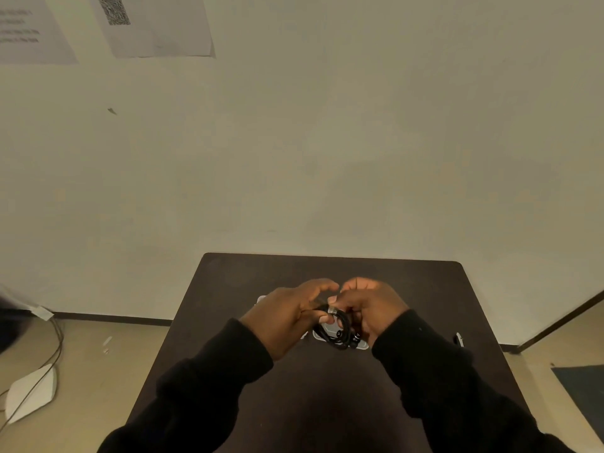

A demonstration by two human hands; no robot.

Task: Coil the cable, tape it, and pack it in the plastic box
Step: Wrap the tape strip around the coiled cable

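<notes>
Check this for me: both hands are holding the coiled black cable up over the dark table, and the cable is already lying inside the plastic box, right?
Not quite. The head view shows the left hand and right hand holding the coiled black cable above the dark table, but it is not lying inside the plastic box; it is in the hands, above the box on the table.

both hands (330, 313) curled, fingertips together

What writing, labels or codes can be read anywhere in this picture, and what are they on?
White paper sheet on the wall, upper left: several lines of print, too blurred to read.
Second white paper sheet beside it: a dark QR-like code patch, no legible words.
Nothing else shows readable text.
</notes>
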